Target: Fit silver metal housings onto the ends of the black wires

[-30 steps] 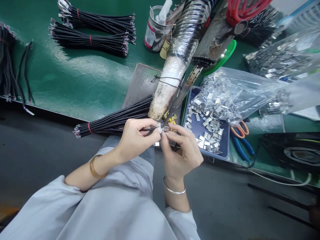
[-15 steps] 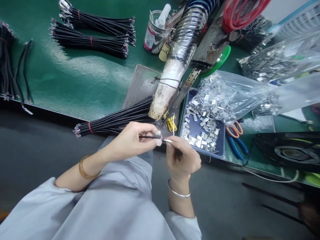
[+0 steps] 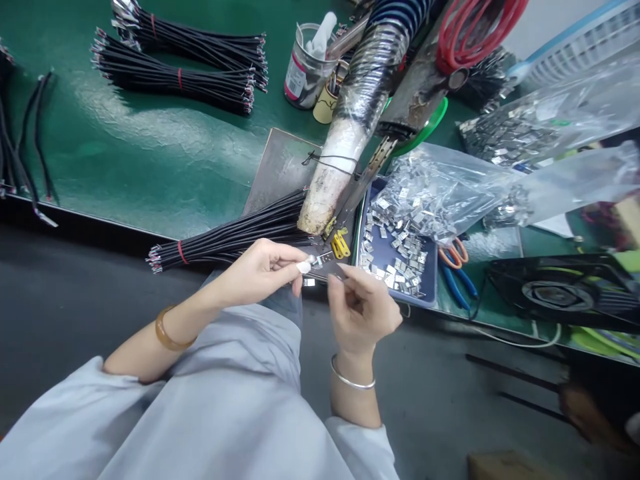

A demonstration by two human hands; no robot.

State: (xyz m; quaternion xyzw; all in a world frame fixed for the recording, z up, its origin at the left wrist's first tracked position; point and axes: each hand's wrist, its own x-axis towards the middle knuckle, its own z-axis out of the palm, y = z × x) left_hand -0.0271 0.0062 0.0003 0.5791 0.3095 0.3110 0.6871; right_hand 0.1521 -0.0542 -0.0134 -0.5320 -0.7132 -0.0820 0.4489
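My left hand (image 3: 265,270) is closed in a pinch on a small metal clip (image 3: 320,259) just below the tip of a wrapped machine arm (image 3: 345,133). My right hand (image 3: 363,307) sits beside it with its fingers curled together, pinching a thin wire end that I can barely make out. A banded bundle of black wires (image 3: 235,237) lies across the bench edge left of the hands. A blue tray (image 3: 397,250) of loose metal clips stands right of them.
More black wire bundles (image 3: 180,60) lie at the back left on the green mat (image 3: 150,147). A glass jar (image 3: 305,63), clear bags of clips (image 3: 450,187), orange-and-blue pliers (image 3: 455,267) and a black fan (image 3: 565,290) stand around the bench's right side.
The hands have parted slightly. My left hand now holds the clip up by the machine tip; my right hand has drawn back a little. The view shifted left.
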